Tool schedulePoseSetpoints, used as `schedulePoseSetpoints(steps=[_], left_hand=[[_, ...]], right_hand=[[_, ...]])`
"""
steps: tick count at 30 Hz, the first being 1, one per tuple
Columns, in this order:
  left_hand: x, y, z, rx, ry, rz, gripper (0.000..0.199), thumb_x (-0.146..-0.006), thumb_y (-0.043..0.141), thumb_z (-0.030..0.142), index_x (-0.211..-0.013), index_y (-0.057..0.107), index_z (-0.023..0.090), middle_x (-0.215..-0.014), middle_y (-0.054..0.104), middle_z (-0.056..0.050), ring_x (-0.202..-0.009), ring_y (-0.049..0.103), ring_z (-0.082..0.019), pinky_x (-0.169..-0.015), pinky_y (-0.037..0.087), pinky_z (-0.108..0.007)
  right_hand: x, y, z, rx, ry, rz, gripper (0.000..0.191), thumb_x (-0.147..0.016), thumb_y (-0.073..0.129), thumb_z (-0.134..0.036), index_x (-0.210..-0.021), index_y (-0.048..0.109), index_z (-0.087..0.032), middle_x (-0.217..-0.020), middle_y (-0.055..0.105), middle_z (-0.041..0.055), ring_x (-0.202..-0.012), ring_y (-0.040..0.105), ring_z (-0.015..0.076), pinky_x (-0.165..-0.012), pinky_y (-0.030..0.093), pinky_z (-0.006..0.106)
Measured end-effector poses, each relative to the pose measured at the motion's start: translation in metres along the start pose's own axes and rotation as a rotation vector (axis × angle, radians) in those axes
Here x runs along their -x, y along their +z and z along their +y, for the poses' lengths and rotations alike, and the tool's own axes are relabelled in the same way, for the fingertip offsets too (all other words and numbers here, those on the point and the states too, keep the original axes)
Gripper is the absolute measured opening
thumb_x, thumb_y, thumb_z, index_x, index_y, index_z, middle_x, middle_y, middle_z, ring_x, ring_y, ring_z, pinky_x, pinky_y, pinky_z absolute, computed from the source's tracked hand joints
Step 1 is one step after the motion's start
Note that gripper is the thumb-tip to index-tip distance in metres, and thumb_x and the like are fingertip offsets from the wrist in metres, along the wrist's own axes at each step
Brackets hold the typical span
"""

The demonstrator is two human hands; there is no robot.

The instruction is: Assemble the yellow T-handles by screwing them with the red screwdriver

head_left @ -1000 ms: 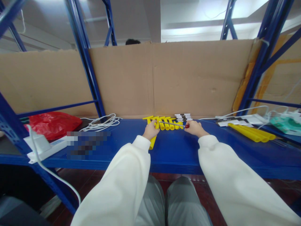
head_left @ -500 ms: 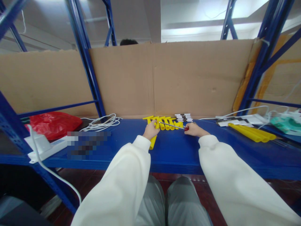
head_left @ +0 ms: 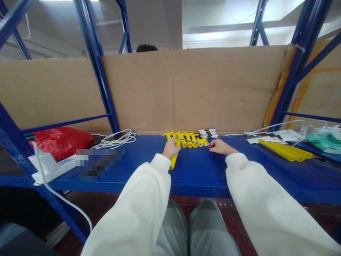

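My left hand (head_left: 171,147) is closed around a yellow tube (head_left: 173,162), whose lower end sticks out below the fingers. In my right hand (head_left: 220,146) is the dark red handle of a screwdriver (head_left: 198,143); its long metal shaft points left, and the tip reaches the yellow piece near my left fingers. Several yellow T-shaped pieces (head_left: 190,139) lie in a row behind the shaft. A stack of small white-and-black items (head_left: 208,133) rests by the cardboard, just right of that row.
Yellow tubes (head_left: 286,150) and a green-and-white bundle (head_left: 325,140) lie at the right. At the left are a red bag (head_left: 62,142), coiled white cable (head_left: 117,140) and a white power strip (head_left: 57,170). Cardboard (head_left: 199,89) stands behind. Blue posts frame both sides.
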State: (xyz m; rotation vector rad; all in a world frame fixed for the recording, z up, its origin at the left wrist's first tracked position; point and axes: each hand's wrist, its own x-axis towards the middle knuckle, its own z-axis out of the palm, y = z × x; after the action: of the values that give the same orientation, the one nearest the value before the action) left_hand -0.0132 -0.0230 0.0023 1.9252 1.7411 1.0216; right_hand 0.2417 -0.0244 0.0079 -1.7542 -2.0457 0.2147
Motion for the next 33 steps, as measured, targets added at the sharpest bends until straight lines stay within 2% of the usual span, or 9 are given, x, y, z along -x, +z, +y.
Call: schedulePoseSetpoints(steps=[6, 14, 22, 26, 29, 33], left_hand=[[0.001, -0.001, 0.001, -0.005, -0.018, 0.005, 0.051, -0.081, 0.064, 0.01, -0.131, 0.059, 0.018, -0.097, 0.07, -0.005, -0.071, 0.073, -0.016, -0.074, 0.058, -0.025], [0.0, 0.001, 0.0, -0.006, 0.011, 0.009, 0.05, -0.08, 0.064, 0.011, -0.128, 0.06, 0.018, -0.092, 0.07, -0.003, -0.068, 0.072, -0.015, -0.071, 0.058, -0.024], [0.0, 0.001, -0.001, -0.017, 0.019, -0.002, 0.048, -0.081, 0.063, 0.01, -0.129, 0.061, 0.019, -0.095, 0.072, -0.004, -0.072, 0.073, -0.017, -0.073, 0.058, -0.025], [0.001, 0.001, -0.001, -0.022, 0.019, 0.007, 0.049, -0.08, 0.065, 0.01, -0.128, 0.062, 0.02, -0.098, 0.072, -0.005, -0.076, 0.074, -0.017, -0.077, 0.058, -0.025], [0.001, 0.0, -0.001, -0.029, 0.03, 0.008, 0.049, -0.08, 0.066, 0.011, -0.128, 0.062, 0.02, -0.099, 0.073, -0.005, -0.08, 0.075, -0.018, -0.081, 0.057, -0.026], [0.001, -0.001, 0.0, -0.051, 0.023, 0.019, 0.048, -0.081, 0.066, 0.011, -0.128, 0.062, 0.02, -0.101, 0.073, -0.005, -0.083, 0.075, -0.019, -0.084, 0.057, -0.027]], right_hand=[[0.001, 0.0, 0.0, 0.008, -0.002, -0.012, 0.009, -0.067, 0.061, -0.016, -0.059, 0.061, -0.02, -0.058, 0.06, -0.002, -0.061, 0.056, 0.0145, -0.055, 0.039, 0.023], [-0.001, 0.001, 0.003, 0.003, -0.003, 0.026, 0.005, -0.067, 0.063, -0.018, -0.063, 0.064, -0.019, -0.06, 0.063, -0.0012, -0.062, 0.058, 0.0154, -0.056, 0.041, 0.023], [0.0, 0.0, -0.001, 0.044, 0.027, 0.015, 0.009, -0.071, 0.063, -0.015, -0.064, 0.061, -0.019, -0.065, 0.065, 0.0002, -0.065, 0.06, 0.0154, -0.057, 0.04, 0.023], [0.002, -0.001, -0.006, 0.148, 0.067, 0.048, 0.002, -0.072, 0.065, -0.02, -0.071, 0.064, -0.02, -0.075, 0.07, 0.0025, -0.073, 0.063, 0.0191, -0.063, 0.042, 0.025], [0.004, -0.003, -0.012, 0.25, 0.092, 0.097, 0.004, -0.073, 0.065, -0.02, -0.076, 0.065, -0.021, -0.083, 0.073, 0.0042, -0.082, 0.065, 0.0219, -0.071, 0.042, 0.028], [0.007, -0.007, -0.018, 0.345, 0.029, 0.153, 0.007, -0.077, 0.061, -0.02, -0.083, 0.065, -0.02, -0.091, 0.074, 0.007, -0.088, 0.067, 0.0231, -0.08, 0.041, 0.032]])
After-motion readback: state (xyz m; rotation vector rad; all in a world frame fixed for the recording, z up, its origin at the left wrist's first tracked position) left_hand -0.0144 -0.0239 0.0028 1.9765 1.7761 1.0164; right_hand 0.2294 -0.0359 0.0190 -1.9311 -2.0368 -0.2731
